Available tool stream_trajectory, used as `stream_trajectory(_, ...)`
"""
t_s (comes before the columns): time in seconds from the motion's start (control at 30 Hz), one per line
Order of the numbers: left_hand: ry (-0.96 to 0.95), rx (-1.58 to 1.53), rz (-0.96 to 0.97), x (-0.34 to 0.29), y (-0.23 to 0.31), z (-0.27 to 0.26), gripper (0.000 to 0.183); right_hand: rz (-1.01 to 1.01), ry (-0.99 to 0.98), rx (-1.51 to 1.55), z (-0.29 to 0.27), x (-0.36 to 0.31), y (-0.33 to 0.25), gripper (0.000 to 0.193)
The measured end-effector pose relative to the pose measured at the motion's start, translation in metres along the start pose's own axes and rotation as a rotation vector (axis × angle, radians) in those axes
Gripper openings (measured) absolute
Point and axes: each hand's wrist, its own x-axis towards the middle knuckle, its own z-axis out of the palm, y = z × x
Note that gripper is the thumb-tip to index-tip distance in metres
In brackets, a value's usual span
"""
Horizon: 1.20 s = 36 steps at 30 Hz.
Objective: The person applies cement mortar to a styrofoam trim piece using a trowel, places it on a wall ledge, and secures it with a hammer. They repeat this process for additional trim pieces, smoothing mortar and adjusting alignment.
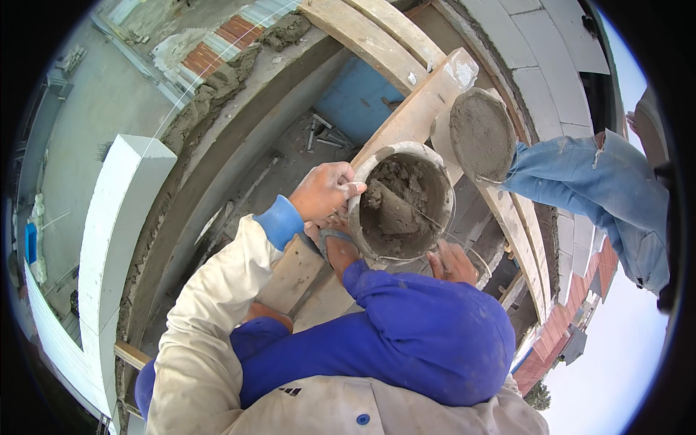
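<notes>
Between my knees and a wooden plank stands a bucket [354, 210] of grey mortar [409, 174], its inner wall smeared. A mortar-coated, blade-like piece [395, 212] lies in it; I cannot tell its kind. My left hand [328, 191] is closed on the bucket's left rim, thumb on top. My right hand [452, 262] is at the near right side of the rim, fingers curled beside the wire handle [475, 255]; whether it grips the rim or the handle is partly hidden. A second bucket [444, 138], filled with mortar almost to the brim, stands just beyond.
Planks [417, 109] span a deep gap with a floor far below. On the left, white blocks [119, 217] stand beside a wall top with a mortar bed [206, 94] and a string line [185, 94]. At right is another person's leg in jeans [594, 181], near a block wall [554, 69].
</notes>
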Motion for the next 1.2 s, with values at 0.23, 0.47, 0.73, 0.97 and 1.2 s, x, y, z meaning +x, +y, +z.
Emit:
stream_trajectory(0.23,-0.027,-0.01,-0.029,0.001,0.003,-0.002,0.024,0.018,0.121,0.02,-0.036,0.02,0.022,0.024)
stream_trajectory(0.47,0.065,0.041,0.037,-0.002,0.001,0.014,0.026,-0.108,-0.485,0.172,0.023,0.041,0.011,0.027)
stream_trajectory(0.73,0.002,0.055,0.007,-0.005,0.005,0.014,0.026,0.335,-0.618,0.795,0.017,0.006,0.034,0.043)
stream_trajectory(0.97,-0.013,0.088,-0.063,-0.003,0.007,-0.004,0.034,0.153,-0.66,0.803,-0.07,0.059,0.047,0.044)
stream_trajectory(1.2,0.135,0.404,-0.054,-0.011,-0.002,0.024,0.056,-0.209,-0.764,0.552,-0.118,0.24,0.02,0.041)
